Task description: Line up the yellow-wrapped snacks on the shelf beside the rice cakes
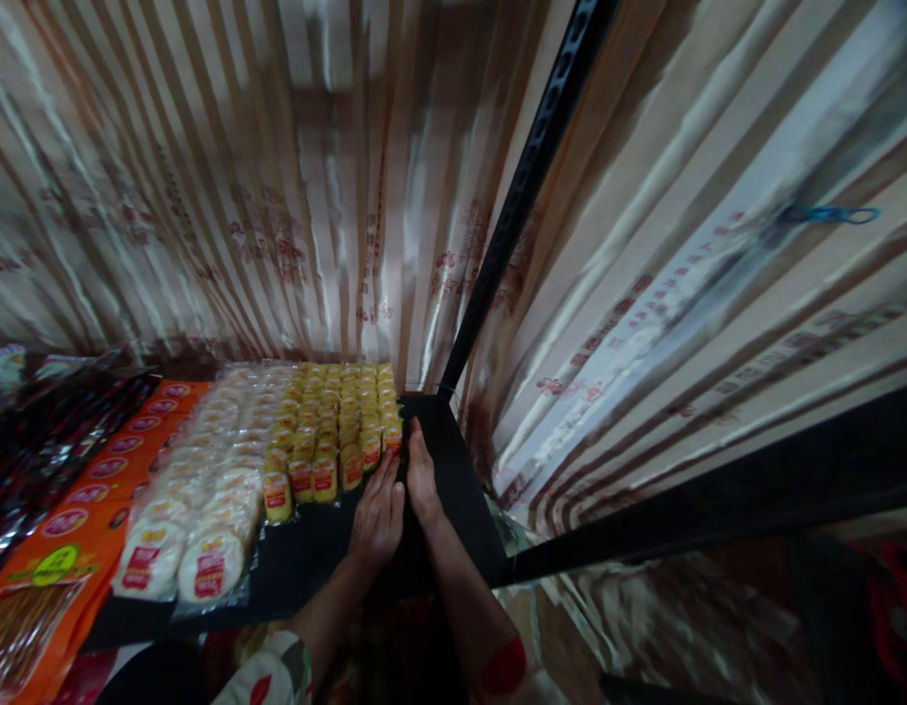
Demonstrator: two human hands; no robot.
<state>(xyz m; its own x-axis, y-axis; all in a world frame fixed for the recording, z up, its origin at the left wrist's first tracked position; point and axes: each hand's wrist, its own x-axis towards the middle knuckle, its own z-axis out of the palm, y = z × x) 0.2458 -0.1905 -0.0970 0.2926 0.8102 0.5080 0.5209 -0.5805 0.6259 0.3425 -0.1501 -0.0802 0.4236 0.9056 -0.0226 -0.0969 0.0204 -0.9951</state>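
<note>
Rows of small yellow packaged snacks (pixel 325 475) with red labels stand close together on a black shelf (pixel 453 490). My left hand (pixel 378 509) has its fingers stretched flat, their tips against the front of the rightmost rows. My right hand (pixel 422 470) is held straight on edge just right of the last row, fingers extended together. Whether it touches the packs I cannot tell. Neither hand grasps anything. To the left of the yellow packs lie two rows of clear-wrapped white round cakes (pixel 211 568) with red labels.
Orange snack bags (pixel 64 558) overlap left of the cakes, with dark shiny packets (pixel 49 441) beyond them. A black perforated shelf post (pixel 512 215) rises at the back right corner. Printed plastic sheeting (pixel 313 196) hangs behind, and a black rail (pixel 718 480) runs rightward.
</note>
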